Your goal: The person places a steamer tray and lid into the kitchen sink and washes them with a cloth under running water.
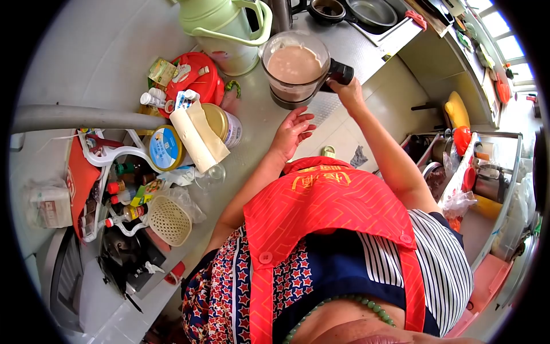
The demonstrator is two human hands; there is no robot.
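Jug (pixel 295 66) of brown liquid is at the desk's (pixel 256 109) front edge near the green flask (pixel 220 26), its handle (pixel 341 73) outward, apparently so the right hand (pixel 347 92) can clamp it, while the left hand (pixel 292 133), fingers slightly apart, seems ready to steady the base.

We see a glossy, clear glass-like jug (pixel 309 90) with a smooth black handle (pixel 341 73), on a desk (pixel 256 123) of brushed, softly shining metal. Beside it we find a smooth pale-green plastic flask (pixel 226 43), a shiny red plastic lid (pixel 201 80) and a matt paper roll (pixel 195 135). Our red cloth apron (pixel 338 200) looks matt.
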